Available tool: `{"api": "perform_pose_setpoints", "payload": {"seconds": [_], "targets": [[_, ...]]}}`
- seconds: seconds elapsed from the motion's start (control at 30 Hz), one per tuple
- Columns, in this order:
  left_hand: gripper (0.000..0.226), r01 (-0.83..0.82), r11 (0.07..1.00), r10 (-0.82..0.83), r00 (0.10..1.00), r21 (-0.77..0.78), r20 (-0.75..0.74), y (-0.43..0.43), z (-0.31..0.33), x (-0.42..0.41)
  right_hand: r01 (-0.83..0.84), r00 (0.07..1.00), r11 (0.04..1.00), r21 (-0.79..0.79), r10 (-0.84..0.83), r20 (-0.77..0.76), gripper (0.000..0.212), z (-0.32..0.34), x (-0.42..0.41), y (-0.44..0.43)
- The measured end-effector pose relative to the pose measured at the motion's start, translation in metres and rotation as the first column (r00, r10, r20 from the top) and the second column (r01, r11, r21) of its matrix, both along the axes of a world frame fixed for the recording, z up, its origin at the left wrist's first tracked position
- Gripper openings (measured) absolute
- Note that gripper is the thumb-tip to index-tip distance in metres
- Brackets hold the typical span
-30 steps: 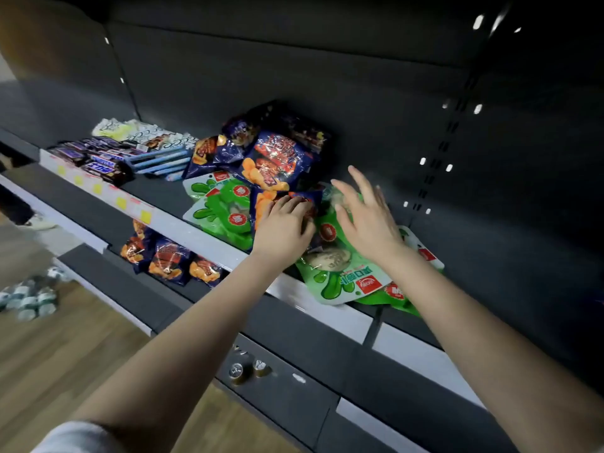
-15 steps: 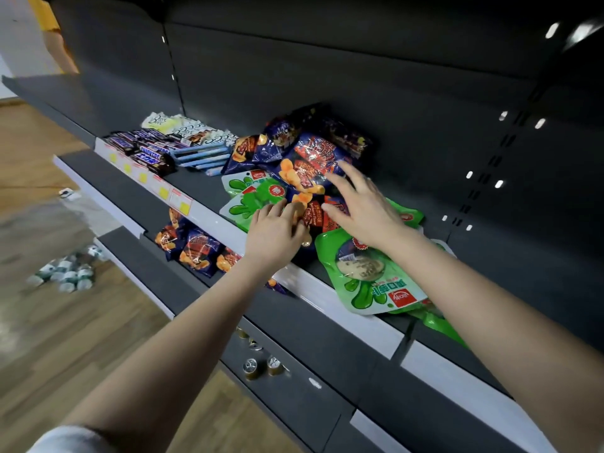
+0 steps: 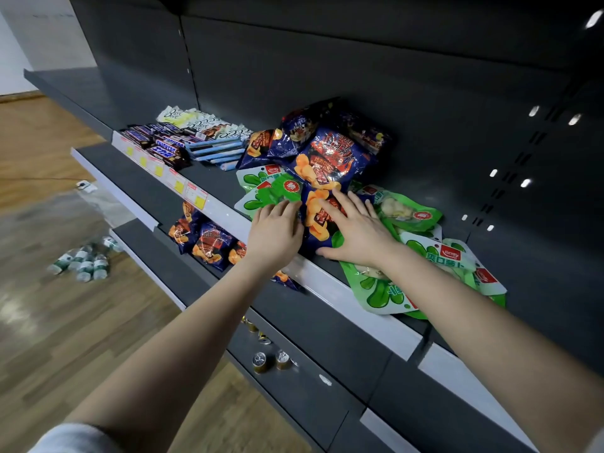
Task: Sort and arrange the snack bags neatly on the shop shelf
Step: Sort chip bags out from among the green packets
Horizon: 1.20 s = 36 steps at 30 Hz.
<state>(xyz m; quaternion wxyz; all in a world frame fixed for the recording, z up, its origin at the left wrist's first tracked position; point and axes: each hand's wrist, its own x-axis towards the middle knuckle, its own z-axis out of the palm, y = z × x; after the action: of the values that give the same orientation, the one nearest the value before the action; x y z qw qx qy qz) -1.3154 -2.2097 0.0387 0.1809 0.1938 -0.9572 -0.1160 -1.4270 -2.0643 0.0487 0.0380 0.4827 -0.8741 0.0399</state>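
ur R hand (image 3: 356,233) flat, spread on blue chip bag (image 3: 313,223) | ur L hand (image 3: 276,232) flat, green bag (image 3: 271,194) under fingertips

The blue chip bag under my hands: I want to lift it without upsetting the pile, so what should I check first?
1. Right hand on the blue chip bag: ok, it lies flat on it, fingers spread.
2. Grip closed round the bag: not ok; the left hand only rests at its left edge.
3. Bag free of neighbours: not ok; the upper blue bag lies against its top, the left green bag against its side.
4. Pile secure: not ok; the right green bag overhangs the shelf edge.
5. What lies under the bag: cannot tell.
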Motion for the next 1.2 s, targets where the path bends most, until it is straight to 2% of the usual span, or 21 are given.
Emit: {"api": "perform_pose_setpoints", "payload": {"seconds": [0.47, 0.57, 0.77, 0.87, 1.0, 1.2], "targets": [[0.044, 0.039, 0.999, -0.038, 0.997, 0.006, -0.066, 0.003, 0.004, -0.007, -0.155, 0.987, 0.987, 0.050, 0.153, 0.047, 0.082, 0.007, -0.014, 0.025], [0.043, 0.058, 0.998, -0.057, 0.994, 0.013, -0.094, 0.008, 0.007, -0.013, -0.159, 0.987, 0.986, 0.055, 0.159, 0.011, 0.084, 0.007, -0.020, 0.045], [0.047, 0.120, 0.991, -0.118, 0.992, 0.052, -0.037, 0.021, 0.007, -0.028, -0.035, 0.997, 0.999, 0.032, 0.037, -0.064, 0.088, 0.008, -0.027, 0.073], [0.057, 0.087, 0.992, -0.093, 0.994, 0.096, 0.055, 0.022, 0.004, -0.034, 0.051, 0.996, 0.998, 0.022, -0.049, -0.072, 0.090, 0.008, -0.029, 0.081], [0.073, 0.039, 0.998, -0.044, 0.995, 0.053, 0.092, 0.028, 0.000, -0.036, 0.152, 0.985, 0.988, 0.010, -0.150, -0.087, 0.089, 0.008, -0.031, 0.091], [0.081, -0.052, 0.999, 0.050, 0.992, 0.011, 0.119, 0.039, -0.006, -0.037, 0.143, 0.990, 0.977, -0.159, -0.144, 0.005, 0.080, 0.013, -0.015, 0.081]]}}
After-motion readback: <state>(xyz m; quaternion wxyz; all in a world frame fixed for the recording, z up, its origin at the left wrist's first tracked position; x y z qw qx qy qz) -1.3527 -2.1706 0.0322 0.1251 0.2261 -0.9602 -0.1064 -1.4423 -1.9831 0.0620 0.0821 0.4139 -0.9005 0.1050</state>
